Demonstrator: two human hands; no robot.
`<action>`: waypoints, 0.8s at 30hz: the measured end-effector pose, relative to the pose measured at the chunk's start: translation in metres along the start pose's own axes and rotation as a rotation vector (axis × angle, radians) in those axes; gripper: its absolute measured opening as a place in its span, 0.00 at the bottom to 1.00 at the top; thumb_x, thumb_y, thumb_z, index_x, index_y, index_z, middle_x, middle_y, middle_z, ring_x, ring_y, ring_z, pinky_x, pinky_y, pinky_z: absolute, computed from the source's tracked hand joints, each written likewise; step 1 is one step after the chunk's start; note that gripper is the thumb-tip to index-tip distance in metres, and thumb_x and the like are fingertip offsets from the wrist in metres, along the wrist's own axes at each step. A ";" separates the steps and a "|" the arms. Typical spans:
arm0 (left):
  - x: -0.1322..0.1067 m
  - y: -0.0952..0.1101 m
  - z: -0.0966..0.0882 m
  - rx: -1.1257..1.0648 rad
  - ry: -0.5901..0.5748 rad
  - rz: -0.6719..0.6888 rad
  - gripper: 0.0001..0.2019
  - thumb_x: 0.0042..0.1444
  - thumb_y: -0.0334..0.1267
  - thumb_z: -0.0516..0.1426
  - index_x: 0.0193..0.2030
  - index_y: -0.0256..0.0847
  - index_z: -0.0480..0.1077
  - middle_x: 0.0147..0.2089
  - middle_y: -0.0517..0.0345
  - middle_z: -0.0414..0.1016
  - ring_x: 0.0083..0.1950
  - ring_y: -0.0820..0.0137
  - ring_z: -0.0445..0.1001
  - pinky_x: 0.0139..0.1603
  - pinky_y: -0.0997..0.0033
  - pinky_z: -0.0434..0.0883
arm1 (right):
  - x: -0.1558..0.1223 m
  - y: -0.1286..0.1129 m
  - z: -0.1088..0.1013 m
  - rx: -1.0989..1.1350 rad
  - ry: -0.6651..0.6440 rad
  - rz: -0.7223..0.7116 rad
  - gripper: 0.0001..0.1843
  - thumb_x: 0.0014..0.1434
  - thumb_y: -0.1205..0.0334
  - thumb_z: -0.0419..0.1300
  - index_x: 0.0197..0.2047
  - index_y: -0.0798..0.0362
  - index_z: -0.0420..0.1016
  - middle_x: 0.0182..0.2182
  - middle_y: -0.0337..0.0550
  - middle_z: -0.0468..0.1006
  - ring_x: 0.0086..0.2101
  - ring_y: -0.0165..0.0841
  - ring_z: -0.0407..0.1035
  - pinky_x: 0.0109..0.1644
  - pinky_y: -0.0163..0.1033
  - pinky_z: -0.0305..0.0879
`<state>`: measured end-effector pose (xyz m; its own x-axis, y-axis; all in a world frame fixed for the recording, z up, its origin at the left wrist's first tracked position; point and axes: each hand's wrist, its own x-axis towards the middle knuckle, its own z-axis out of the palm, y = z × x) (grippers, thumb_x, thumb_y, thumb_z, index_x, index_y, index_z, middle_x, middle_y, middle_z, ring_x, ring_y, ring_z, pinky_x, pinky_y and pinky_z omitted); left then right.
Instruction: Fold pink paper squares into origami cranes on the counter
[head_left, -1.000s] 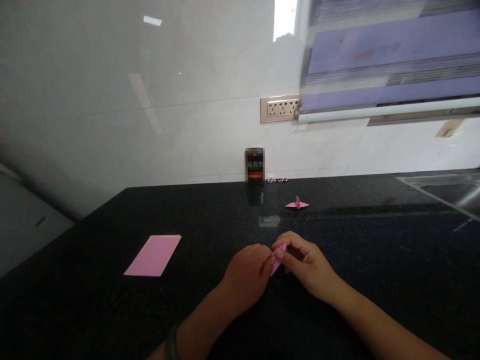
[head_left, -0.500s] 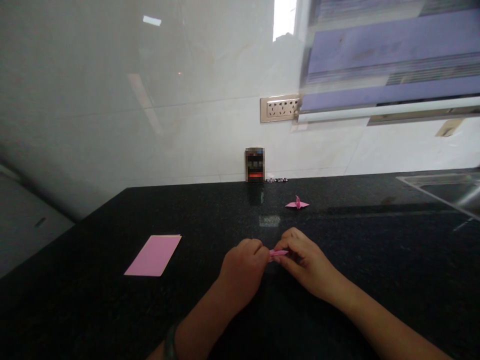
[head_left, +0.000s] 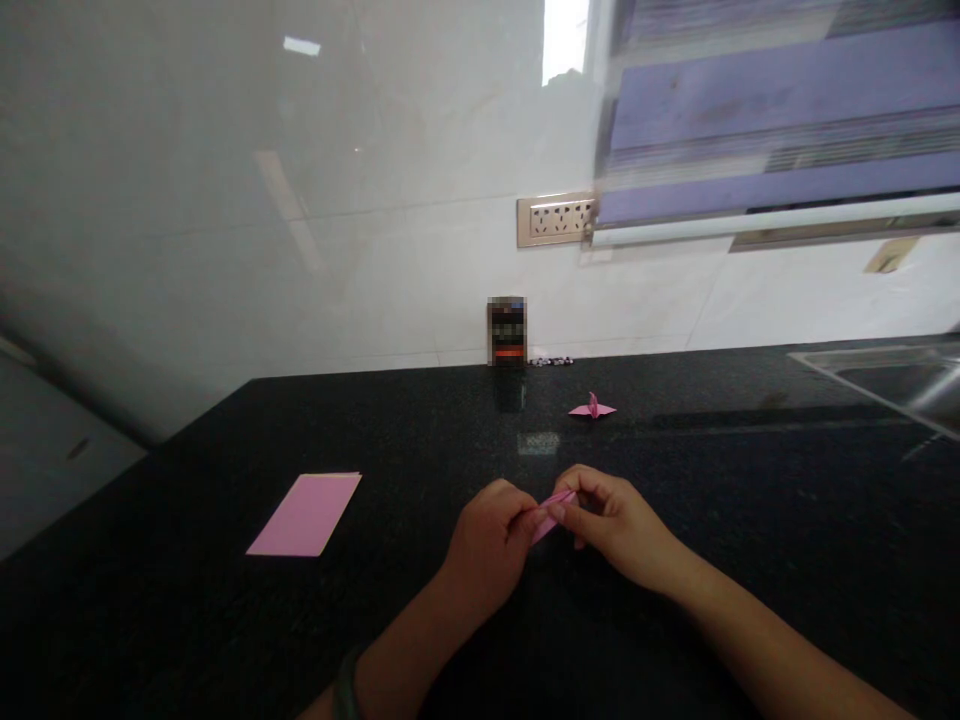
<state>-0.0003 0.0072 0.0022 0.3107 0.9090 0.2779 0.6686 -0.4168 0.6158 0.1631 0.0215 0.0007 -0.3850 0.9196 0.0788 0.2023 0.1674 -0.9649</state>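
Note:
Between my hands is a small piece of folded pink paper point(head_left: 547, 526), held just above the black counter. My left hand point(head_left: 491, 535) pinches its left side, fingers closed. From the right, my right hand point(head_left: 619, 525) grips it between thumb and fingers. My fingertips cover much of the paper, so its full shape is hidden. Beyond my right hand a finished pink paper crane point(head_left: 593, 408) stands with its wings spread. Off to the left lies a stack of square pink paper sheets point(head_left: 306, 514), with a pale yellow edge showing underneath.
A phone-like dark object point(head_left: 508, 330), blurred out, leans upright against the tiled wall, a beaded strap point(head_left: 551, 361) beside it. A sink point(head_left: 900, 385) is set into the counter point(head_left: 405, 430) at the far right. A socket panel point(head_left: 556, 219) and a purple blind point(head_left: 780, 120) are above.
The folded paper has turned from nearly level to a tilt, and more of its pink face shows below my fingers. My right thumb has moved onto its near side.

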 end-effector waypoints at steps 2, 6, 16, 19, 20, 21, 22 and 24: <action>0.000 0.000 0.001 -0.002 0.011 -0.002 0.10 0.54 0.35 0.48 0.28 0.37 0.68 0.28 0.59 0.65 0.31 0.74 0.63 0.30 0.75 0.58 | 0.001 0.001 0.000 0.006 0.004 0.001 0.06 0.53 0.60 0.55 0.30 0.55 0.65 0.24 0.37 0.65 0.21 0.25 0.60 0.21 0.30 0.59; 0.001 0.003 0.000 -0.017 0.017 0.010 0.10 0.54 0.36 0.48 0.28 0.37 0.68 0.28 0.58 0.65 0.31 0.73 0.63 0.31 0.74 0.58 | 0.000 -0.001 -0.002 -0.020 0.016 -0.037 0.07 0.53 0.60 0.55 0.29 0.55 0.66 0.26 0.39 0.66 0.23 0.26 0.61 0.21 0.30 0.60; 0.001 0.002 0.001 -0.231 0.003 -0.064 0.13 0.52 0.43 0.51 0.30 0.37 0.72 0.26 0.58 0.66 0.28 0.73 0.65 0.27 0.76 0.59 | 0.000 -0.004 0.000 0.037 0.000 -0.063 0.07 0.53 0.60 0.54 0.30 0.55 0.68 0.29 0.40 0.64 0.25 0.27 0.62 0.20 0.29 0.61; 0.001 0.003 0.001 -0.198 0.025 -0.055 0.12 0.52 0.42 0.51 0.28 0.37 0.71 0.25 0.59 0.66 0.28 0.74 0.65 0.27 0.75 0.59 | 0.000 -0.002 0.002 0.082 -0.009 -0.055 0.08 0.52 0.59 0.55 0.30 0.55 0.68 0.29 0.40 0.65 0.25 0.27 0.62 0.20 0.30 0.62; 0.000 0.004 0.001 -0.185 0.027 -0.049 0.12 0.52 0.41 0.51 0.28 0.37 0.71 0.25 0.59 0.66 0.28 0.74 0.65 0.27 0.75 0.59 | 0.000 -0.002 0.002 0.103 -0.013 -0.054 0.08 0.52 0.59 0.55 0.30 0.55 0.68 0.29 0.40 0.65 0.25 0.26 0.62 0.21 0.31 0.62; 0.000 0.004 0.000 -0.172 0.026 -0.042 0.11 0.52 0.40 0.51 0.28 0.37 0.71 0.25 0.59 0.66 0.28 0.74 0.65 0.28 0.75 0.59 | 0.000 -0.001 0.002 0.123 -0.016 -0.054 0.08 0.52 0.58 0.55 0.30 0.55 0.68 0.29 0.40 0.65 0.25 0.26 0.62 0.22 0.31 0.63; 0.000 0.005 -0.001 -0.161 0.025 -0.036 0.11 0.52 0.40 0.51 0.27 0.37 0.71 0.25 0.59 0.66 0.28 0.74 0.65 0.28 0.75 0.59 | 0.000 -0.001 0.002 0.140 -0.019 -0.054 0.08 0.52 0.58 0.56 0.30 0.55 0.68 0.29 0.39 0.65 0.24 0.26 0.62 0.23 0.31 0.63; -0.001 0.007 -0.002 -0.146 0.026 -0.029 0.11 0.52 0.39 0.51 0.27 0.37 0.71 0.25 0.58 0.67 0.28 0.74 0.65 0.28 0.75 0.59 | 0.000 0.000 0.003 0.163 -0.023 -0.054 0.08 0.52 0.59 0.56 0.30 0.55 0.68 0.28 0.38 0.66 0.24 0.25 0.62 0.25 0.32 0.63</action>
<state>0.0027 0.0039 0.0072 0.2739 0.9212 0.2762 0.5711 -0.3869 0.7240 0.1608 0.0205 0.0004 -0.4119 0.9022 0.1280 0.0324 0.1549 -0.9874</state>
